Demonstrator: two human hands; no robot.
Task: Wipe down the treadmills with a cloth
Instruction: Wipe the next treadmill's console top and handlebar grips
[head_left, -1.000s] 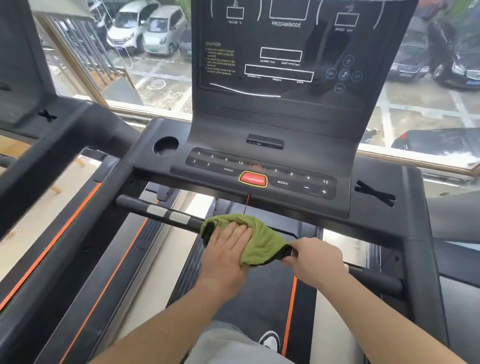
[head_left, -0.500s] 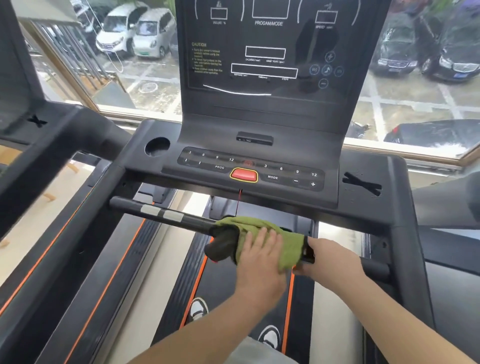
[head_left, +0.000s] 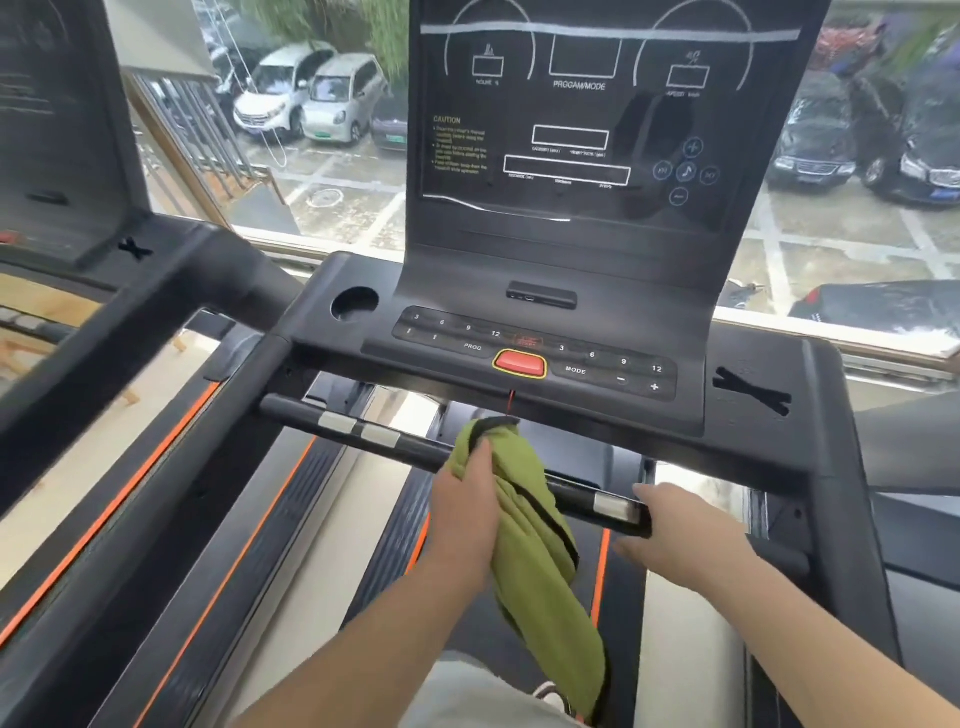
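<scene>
- Left grip (head_left: 465, 514) clamped on the green cloth (head_left: 535, 561), bunched against the treadmill crossbar (head_left: 384, 441), its tail hanging down.
- Right grip (head_left: 680, 540) loose, fingers apart, beside the crossbar right of the cloth.

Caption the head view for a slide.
Left hand holds green cloth at treadmill handlebar, right hand open nearby.

A green cloth (head_left: 530, 530) hangs across the treadmill handlebar (head_left: 384, 439).

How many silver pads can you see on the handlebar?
3. One pad and a second lie side by side left on the bar; a third lies by the right hand. The cloth or that hand may hide more.
</scene>
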